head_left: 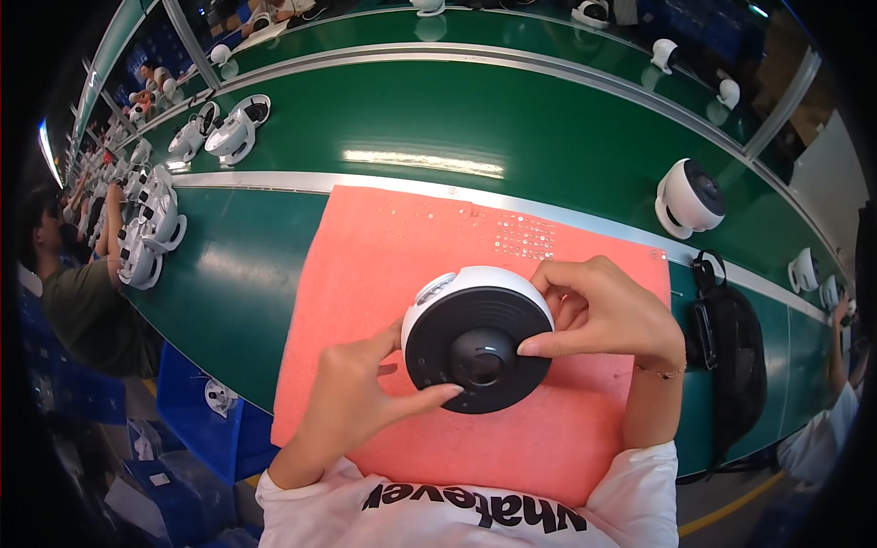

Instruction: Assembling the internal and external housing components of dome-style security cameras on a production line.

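Single head view, fisheye, looking steeply down from above the person's chest, close on both hands. Beyond the fingertips lies the pink mat (384,274), then the green belt (512,128) bending toward the rim. Forearms enter from the lower edge. No second view to overlap.

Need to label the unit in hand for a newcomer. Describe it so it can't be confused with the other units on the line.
Find the pink mat on the green bench. Over its middle, the left hand and right hand hold a round white unit with a black face and central dome. Unlike the units standing along the belt, it is the only one held.
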